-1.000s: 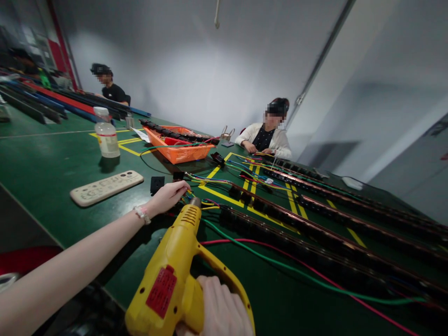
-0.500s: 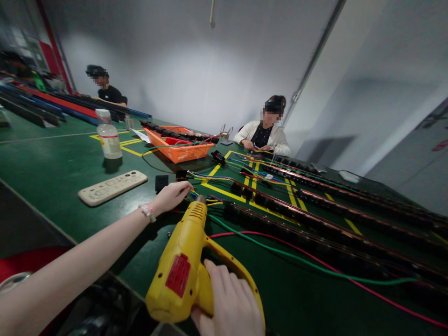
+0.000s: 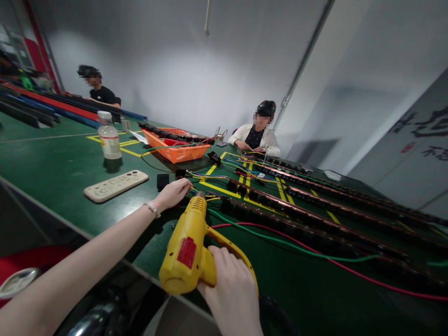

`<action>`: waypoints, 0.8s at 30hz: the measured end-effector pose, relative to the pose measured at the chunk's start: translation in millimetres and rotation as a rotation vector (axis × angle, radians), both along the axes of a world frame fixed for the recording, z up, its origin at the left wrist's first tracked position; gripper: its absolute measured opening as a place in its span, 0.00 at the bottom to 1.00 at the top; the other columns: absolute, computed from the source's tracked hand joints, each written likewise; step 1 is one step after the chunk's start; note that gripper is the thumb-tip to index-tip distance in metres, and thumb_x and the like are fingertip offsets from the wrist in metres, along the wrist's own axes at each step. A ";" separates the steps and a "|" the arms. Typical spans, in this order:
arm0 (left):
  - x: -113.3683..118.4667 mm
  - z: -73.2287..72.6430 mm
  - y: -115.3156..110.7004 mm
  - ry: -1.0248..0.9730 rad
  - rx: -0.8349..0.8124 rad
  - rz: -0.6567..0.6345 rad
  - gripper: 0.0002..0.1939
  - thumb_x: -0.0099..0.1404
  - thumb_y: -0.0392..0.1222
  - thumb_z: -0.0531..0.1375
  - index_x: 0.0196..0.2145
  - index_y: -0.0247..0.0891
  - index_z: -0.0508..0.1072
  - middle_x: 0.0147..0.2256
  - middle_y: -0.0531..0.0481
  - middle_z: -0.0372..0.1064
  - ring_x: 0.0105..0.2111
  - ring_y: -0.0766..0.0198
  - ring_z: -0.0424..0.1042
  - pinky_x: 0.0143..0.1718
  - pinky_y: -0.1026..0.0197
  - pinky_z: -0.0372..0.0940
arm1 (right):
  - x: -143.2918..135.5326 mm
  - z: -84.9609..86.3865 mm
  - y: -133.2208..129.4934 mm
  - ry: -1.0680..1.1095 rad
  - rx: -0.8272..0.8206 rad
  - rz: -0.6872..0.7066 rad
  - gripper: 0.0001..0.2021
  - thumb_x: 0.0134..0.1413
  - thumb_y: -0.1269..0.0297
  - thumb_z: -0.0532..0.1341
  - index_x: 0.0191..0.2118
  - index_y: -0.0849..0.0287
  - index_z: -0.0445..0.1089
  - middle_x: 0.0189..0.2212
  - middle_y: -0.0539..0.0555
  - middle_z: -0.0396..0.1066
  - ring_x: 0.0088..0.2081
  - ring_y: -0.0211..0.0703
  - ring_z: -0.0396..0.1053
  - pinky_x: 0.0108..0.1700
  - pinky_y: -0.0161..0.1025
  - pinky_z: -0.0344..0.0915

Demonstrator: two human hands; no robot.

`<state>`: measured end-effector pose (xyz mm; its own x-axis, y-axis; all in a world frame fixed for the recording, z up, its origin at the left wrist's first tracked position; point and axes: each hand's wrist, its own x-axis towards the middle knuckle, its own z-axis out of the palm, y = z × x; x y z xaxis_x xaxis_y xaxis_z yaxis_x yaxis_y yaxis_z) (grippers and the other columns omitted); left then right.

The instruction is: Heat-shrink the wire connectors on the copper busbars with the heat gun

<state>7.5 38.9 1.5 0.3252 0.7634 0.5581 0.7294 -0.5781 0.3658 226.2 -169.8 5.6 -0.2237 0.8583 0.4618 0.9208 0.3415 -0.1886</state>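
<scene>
My right hand (image 3: pixel 233 280) grips the yellow heat gun (image 3: pixel 187 242), fingers closed round its handle; the nozzle points at the thin wires (image 3: pixel 193 190) my left hand (image 3: pixel 174 192) pinches over the green surface (image 3: pixel 70 172). I judge this as close aiming, calling for steadiness and bare fingertips clear of the nozzle. 1 phone (image 3: pixel 115 185) lies nearby.

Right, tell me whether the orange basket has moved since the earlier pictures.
No. The orange basket keeps its place against the yellow lines on the green table; only the camera's view has shifted.
</scene>
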 end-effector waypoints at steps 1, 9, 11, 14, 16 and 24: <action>-0.6 -0.4 0.2 -0.002 0.000 -0.010 0.15 0.68 0.43 0.44 0.37 0.38 0.68 0.36 0.48 0.69 0.36 0.62 0.68 0.38 0.61 0.61 | -0.1 0.0 -0.2 0.003 -0.009 0.001 0.22 0.36 0.67 0.68 0.42 0.52 0.64 0.33 0.46 0.68 0.35 0.44 0.66 0.37 0.41 0.58; -2.6 -4.6 4.1 -0.058 -0.052 -0.043 0.15 0.67 0.44 0.44 0.35 0.37 0.68 0.34 0.48 0.69 0.34 0.63 0.67 0.37 0.62 0.61 | 6.7 2.5 -1.8 0.022 -0.048 0.010 0.17 0.41 0.64 0.66 0.39 0.52 0.63 0.31 0.46 0.67 0.35 0.43 0.66 0.37 0.39 0.56; -3.1 -5.2 4.5 -0.073 -0.078 -0.049 0.15 0.67 0.44 0.45 0.34 0.36 0.68 0.33 0.48 0.69 0.33 0.63 0.67 0.35 0.63 0.60 | 11.3 2.4 -3.5 0.030 -0.039 -0.015 0.17 0.40 0.63 0.66 0.38 0.52 0.63 0.31 0.46 0.67 0.35 0.42 0.66 0.38 0.39 0.56; -4.5 -5.8 3.5 -0.087 -0.111 -0.057 0.15 0.67 0.45 0.45 0.34 0.36 0.68 0.31 0.50 0.69 0.30 0.65 0.66 0.33 0.64 0.59 | 16.2 0.2 -6.3 0.037 0.013 -0.134 0.17 0.38 0.60 0.67 0.36 0.54 0.63 0.31 0.47 0.68 0.35 0.43 0.66 0.38 0.38 0.56; -5.3 -6.5 2.5 -0.089 -0.127 -0.065 0.15 0.67 0.46 0.45 0.34 0.37 0.67 0.30 0.50 0.69 0.28 0.66 0.65 0.32 0.65 0.59 | 16.9 -1.6 -7.6 0.022 0.031 -0.187 0.16 0.37 0.58 0.67 0.32 0.55 0.63 0.29 0.47 0.67 0.34 0.43 0.66 0.38 0.38 0.55; -3.4 -11.0 2.7 -0.074 -0.122 -0.019 0.16 0.67 0.46 0.44 0.33 0.37 0.67 0.26 0.51 0.67 0.25 0.66 0.64 0.28 0.65 0.57 | 2.4 -6.4 -9.0 -0.100 0.110 -0.209 0.16 0.39 0.53 0.66 0.30 0.55 0.61 0.27 0.49 0.65 0.32 0.44 0.64 0.37 0.40 0.54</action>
